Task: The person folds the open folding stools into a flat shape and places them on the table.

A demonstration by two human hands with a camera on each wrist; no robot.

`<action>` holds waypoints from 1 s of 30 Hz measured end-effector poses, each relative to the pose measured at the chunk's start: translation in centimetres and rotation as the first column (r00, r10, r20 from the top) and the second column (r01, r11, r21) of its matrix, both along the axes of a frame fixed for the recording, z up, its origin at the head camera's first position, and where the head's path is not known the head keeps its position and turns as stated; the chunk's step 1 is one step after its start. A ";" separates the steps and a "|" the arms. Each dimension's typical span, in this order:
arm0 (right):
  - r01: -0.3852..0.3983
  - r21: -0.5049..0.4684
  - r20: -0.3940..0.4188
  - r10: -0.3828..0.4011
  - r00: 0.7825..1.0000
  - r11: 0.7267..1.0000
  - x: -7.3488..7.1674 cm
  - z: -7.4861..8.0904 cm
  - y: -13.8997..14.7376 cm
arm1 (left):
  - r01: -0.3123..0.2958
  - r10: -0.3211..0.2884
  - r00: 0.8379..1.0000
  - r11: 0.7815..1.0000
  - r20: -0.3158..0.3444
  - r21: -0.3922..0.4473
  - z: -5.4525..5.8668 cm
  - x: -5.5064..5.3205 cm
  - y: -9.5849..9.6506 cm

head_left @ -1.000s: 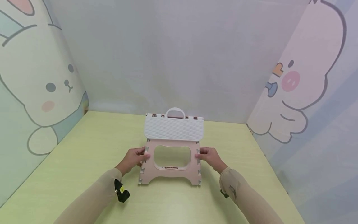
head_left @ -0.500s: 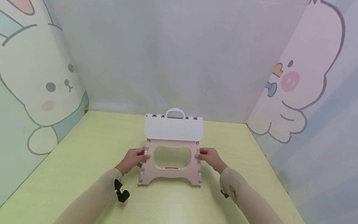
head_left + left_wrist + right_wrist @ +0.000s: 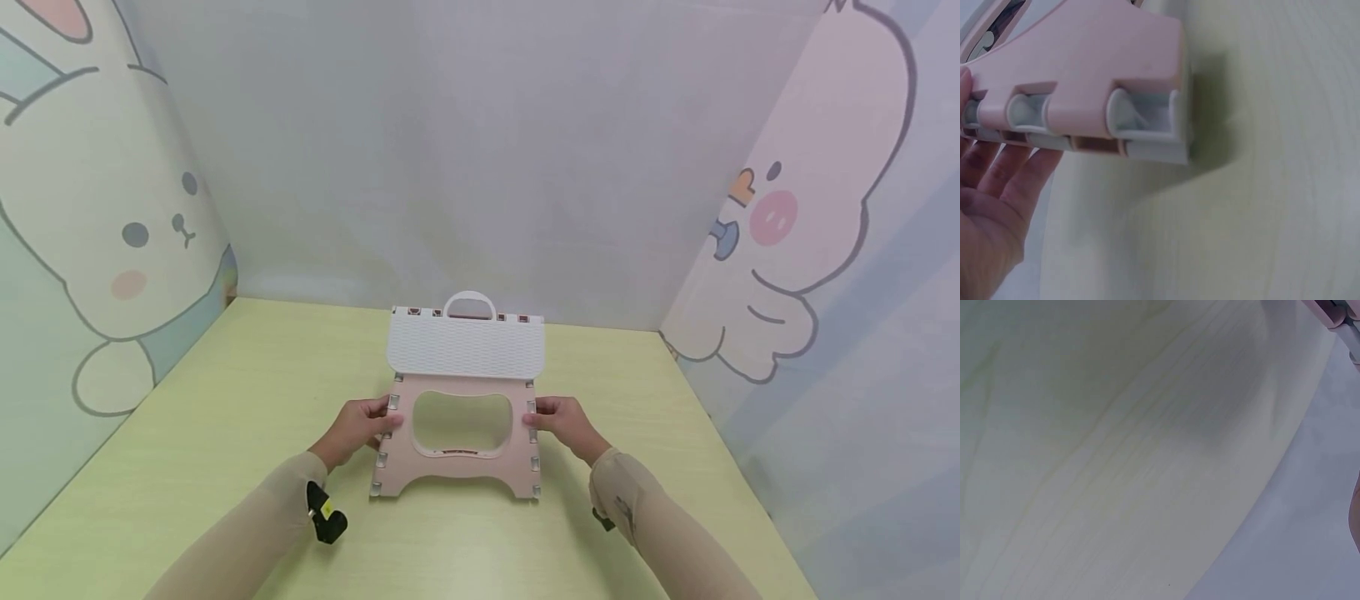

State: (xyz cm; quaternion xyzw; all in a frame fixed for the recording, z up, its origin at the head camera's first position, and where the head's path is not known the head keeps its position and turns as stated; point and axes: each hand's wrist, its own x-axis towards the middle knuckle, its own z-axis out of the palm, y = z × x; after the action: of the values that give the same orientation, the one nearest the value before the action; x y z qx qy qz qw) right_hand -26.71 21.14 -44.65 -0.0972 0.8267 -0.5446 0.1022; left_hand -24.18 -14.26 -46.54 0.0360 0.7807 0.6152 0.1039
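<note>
In the middle of the head view is a folding step stool with a pink leg panel and a white textured top panel. A white carry handle arches from its far edge. My left hand grips the pink panel's left edge, thumb on the front face and fingers behind. On the opposite edge, my right hand holds it the same way. The left wrist view gives the stool's hinged edge close up, fingers beneath it. Only a corner of the stool enters the right wrist view.
A pale yellow table lies under the stool. A plain grey-white curtain hangs behind it, with a printed rabbit at left and a printed duck at right.
The stool sits very slightly lower in the head view. Both hands keep their hold at its sides. The curtain at the right has shifted a little leftward in view.
</note>
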 end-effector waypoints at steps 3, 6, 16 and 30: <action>-0.005 0.006 0.002 0.005 1.000 1.000 0.0 0.1 0.0 | 0.003 -0.003 1.000 1.000 -0.001 0.003 0.1 0.1 0.0; -0.009 0.012 -0.001 0.009 1.000 1.000 0.0 0.1 0.0 | 0.002 -0.002 1.000 1.000 -0.001 0.002 0.2 0.1 0.0; -0.013 -0.004 0.005 0.013 1.000 1.000 0.4 0.8 -0.3 | -0.012 0.012 1.000 1.000 0.003 -0.004 -0.1 0.1 -0.1; -0.035 0.035 -0.042 0.037 0.998 0.999 1.4 1.5 -0.7 | -0.026 0.026 1.000 0.999 -0.003 -0.025 -0.2 0.5 0.1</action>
State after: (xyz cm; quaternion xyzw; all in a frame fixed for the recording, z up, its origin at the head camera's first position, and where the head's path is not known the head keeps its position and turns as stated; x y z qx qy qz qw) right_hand -25.34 20.45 -43.11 -0.1219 0.8362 -0.5261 0.0959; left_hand -23.67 -14.19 -46.74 0.0256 0.7887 0.6068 0.0953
